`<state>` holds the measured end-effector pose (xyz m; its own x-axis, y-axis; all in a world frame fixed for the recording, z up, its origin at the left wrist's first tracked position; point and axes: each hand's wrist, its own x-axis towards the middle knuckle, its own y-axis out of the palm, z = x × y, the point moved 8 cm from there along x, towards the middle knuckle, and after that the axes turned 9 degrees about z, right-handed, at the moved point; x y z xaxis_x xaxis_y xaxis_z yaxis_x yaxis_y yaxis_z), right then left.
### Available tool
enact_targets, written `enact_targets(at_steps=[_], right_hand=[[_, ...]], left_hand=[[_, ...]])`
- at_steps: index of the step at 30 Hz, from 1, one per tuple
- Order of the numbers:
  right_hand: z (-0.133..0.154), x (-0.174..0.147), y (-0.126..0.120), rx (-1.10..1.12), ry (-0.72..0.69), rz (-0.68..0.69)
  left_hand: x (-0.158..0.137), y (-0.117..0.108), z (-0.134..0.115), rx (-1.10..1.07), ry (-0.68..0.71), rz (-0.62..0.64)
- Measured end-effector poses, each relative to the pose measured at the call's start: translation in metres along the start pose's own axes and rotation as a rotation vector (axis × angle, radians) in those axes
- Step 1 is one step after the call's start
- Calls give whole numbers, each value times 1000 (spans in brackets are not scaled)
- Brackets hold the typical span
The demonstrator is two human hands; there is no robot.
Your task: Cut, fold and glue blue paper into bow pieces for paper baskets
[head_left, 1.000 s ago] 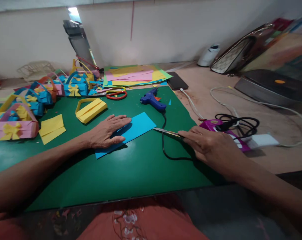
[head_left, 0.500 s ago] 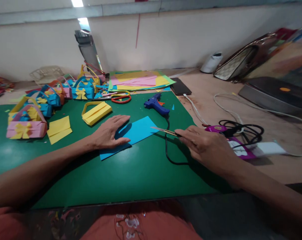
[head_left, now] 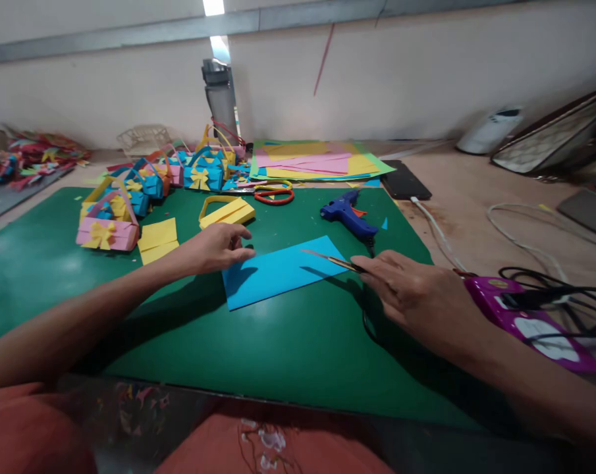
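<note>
A blue sheet of paper point(head_left: 282, 271) lies flat and slanted on the green mat point(head_left: 258, 355). My left hand point(head_left: 216, 249) is at the sheet's left end, fingers loosely bent, thumb and forefinger apart, with nothing between them. Held in my right hand point(head_left: 406, 286) is a craft knife point(head_left: 340, 262). Its thin blade points left over the right part of the sheet and casts a shadow there. Just beyond my left hand is a folded yellow paper bag point(head_left: 231, 212) with a handle. A creased yellow paper piece point(head_left: 158, 240) lies to the left.
Finished paper bags point(head_left: 107, 234) with bows line the left side. Behind the blue sheet are red-and-yellow-handled scissors point(head_left: 275, 196) and a blue glue gun point(head_left: 350, 214). Coloured paper sheets point(head_left: 302, 161), a phone point(head_left: 406, 181) and a purple power strip point(head_left: 529, 322) with cables are farther out.
My left hand has lifted off the blue sheet's middle and drawn back to its left end, fingers curling. The knife now reaches over the sheet. The whole view has swung left.
</note>
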<state>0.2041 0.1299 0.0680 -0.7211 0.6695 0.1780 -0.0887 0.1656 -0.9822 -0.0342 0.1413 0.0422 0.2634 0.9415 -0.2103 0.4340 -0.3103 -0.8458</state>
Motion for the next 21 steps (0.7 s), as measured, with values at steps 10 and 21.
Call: enact_targets(at_steps=[10,21], right_hand=[[-14,8,5,65,65,-51],[-12,0,6,-100,133,-40]], left_hand=[[-8,34,-37,352,26,40],[6,34,-44,280,-15,77]])
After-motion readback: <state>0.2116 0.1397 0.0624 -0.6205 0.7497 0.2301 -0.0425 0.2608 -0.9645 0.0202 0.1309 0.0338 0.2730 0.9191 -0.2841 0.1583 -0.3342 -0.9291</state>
